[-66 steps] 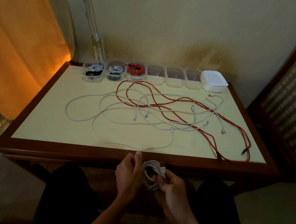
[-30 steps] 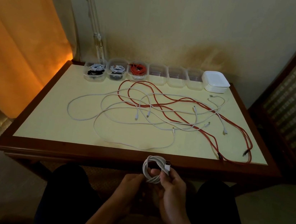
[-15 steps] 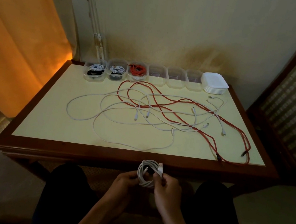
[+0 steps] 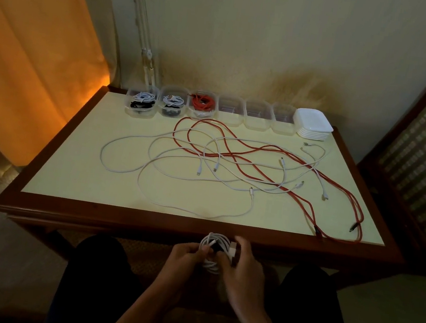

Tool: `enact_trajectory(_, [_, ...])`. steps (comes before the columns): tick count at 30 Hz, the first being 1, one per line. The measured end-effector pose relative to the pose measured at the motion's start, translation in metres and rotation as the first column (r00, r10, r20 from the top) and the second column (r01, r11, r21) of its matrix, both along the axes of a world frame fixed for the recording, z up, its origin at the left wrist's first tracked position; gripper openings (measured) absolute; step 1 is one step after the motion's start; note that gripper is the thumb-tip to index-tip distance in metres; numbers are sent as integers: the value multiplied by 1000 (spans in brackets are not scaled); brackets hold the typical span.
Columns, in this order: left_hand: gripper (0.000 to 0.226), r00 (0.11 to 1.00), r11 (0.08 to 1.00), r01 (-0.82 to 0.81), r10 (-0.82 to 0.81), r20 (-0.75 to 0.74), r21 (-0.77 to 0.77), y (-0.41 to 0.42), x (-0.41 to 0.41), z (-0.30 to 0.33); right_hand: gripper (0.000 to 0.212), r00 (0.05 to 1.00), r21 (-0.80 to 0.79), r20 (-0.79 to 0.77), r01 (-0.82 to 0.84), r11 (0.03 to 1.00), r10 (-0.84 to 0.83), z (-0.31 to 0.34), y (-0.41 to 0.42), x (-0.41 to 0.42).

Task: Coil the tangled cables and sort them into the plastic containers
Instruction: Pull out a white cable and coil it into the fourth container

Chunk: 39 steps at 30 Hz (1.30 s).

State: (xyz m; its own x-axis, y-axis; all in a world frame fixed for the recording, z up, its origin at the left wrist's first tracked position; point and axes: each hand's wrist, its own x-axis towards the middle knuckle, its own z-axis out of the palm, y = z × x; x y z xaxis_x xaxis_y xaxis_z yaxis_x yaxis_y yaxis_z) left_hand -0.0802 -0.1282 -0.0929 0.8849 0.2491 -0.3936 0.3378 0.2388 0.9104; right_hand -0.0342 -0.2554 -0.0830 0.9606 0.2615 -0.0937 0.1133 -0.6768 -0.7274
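White coiled cable (image 4: 214, 253) sits gripped between both hands just off the table's (image 4: 144, 218) near edge: left hand (image 4: 185, 259) pinching its side, right hand (image 4: 242, 269) curled round it. Red and white tangled cables (image 4: 233, 161) sprawl mid-table; plastic containers (image 4: 229, 110) line the table's far edge.

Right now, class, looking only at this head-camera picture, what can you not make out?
- Loose end of the coiled white cable: hidden by the left hand and right hand.
- Connector types in the white and red cable tangle: too small.
- Dark items under the white coils in the two leftmost containers: too dim.
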Motion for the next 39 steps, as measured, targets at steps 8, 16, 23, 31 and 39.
enact_trajectory(8, [30,990,977,142,-142,-12,161,19,12,-9,34,869,-272,212,-387,881,447,3,-9,28])
enact_trajectory(16, [23,976,935,210,-219,-3,285,21,17,-12,20,806,-263,262,-469,843,531,4,-7,36])
enact_trajectory(23, [15,959,802,258,-280,-43,539,24,24,-14,12,875,-56,230,-424,904,425,-1,-8,52])
enact_trajectory(31, [19,898,619,389,-421,-130,682,29,31,-13,9,807,-93,154,-562,822,569,4,-9,68])
enact_trajectory(39, [19,928,616,229,-372,23,754,36,50,0,14,845,-45,185,-503,863,502,8,-2,88])
